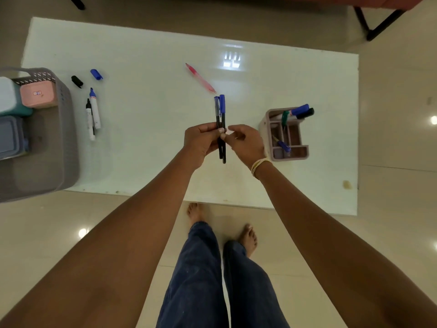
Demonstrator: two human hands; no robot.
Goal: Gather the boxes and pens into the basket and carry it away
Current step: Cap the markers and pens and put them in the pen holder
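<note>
While the table (165,55) holds loose markers, the basket (68,138) sits far left with boxes inside; left hand (201,143) grips two pens (221,129) upright, long axis pointing away, right hand (246,143) pinching them, farther from basket.

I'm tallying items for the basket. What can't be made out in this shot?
Head view only:
- Basket: the left frame edge cuts it off, so the box count is uncertain.
- Pens held by the left hand: fingers hide their middles.
- Organizer: its walls hide the lower contents.
- Pink box: label too small to read.
</note>
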